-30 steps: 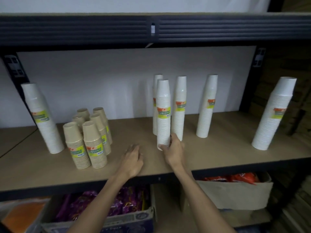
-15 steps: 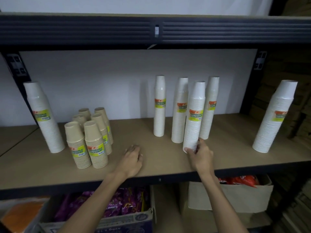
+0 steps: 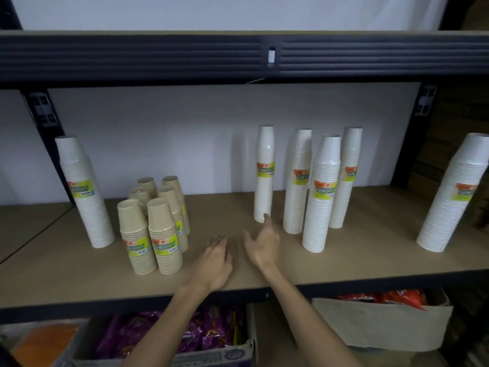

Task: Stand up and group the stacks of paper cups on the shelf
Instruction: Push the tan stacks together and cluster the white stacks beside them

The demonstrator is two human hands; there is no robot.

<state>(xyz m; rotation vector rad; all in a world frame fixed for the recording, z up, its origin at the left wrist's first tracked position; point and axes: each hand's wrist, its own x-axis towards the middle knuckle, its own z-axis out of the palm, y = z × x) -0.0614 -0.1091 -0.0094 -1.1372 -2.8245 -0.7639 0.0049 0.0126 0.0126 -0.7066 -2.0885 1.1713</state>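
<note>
Several tall white cup stacks stand upright on the wooden shelf (image 3: 357, 247). One stack (image 3: 264, 176) stands alone at the centre; three more (image 3: 321, 197) cluster to its right. A wide white stack (image 3: 84, 192) stands at the left and another (image 3: 452, 197) at the far right, leaning a little. Several short brown cup stacks (image 3: 156, 229) are grouped at the left centre. My left hand (image 3: 215, 259) lies flat on the shelf, holding nothing. My right hand (image 3: 263, 243) is open, its fingertips just below the base of the lone centre stack.
A dark metal beam (image 3: 238, 56) of the shelf above spans the top. Black uprights stand at the back left and right. Below the shelf are a cardboard box of purple packets (image 3: 185, 337) and a box of red packets (image 3: 381, 324).
My right hand let go of the white stack it had slid to the right cluster, then moved back left toward the lone centre stack. My left hand stayed put.
</note>
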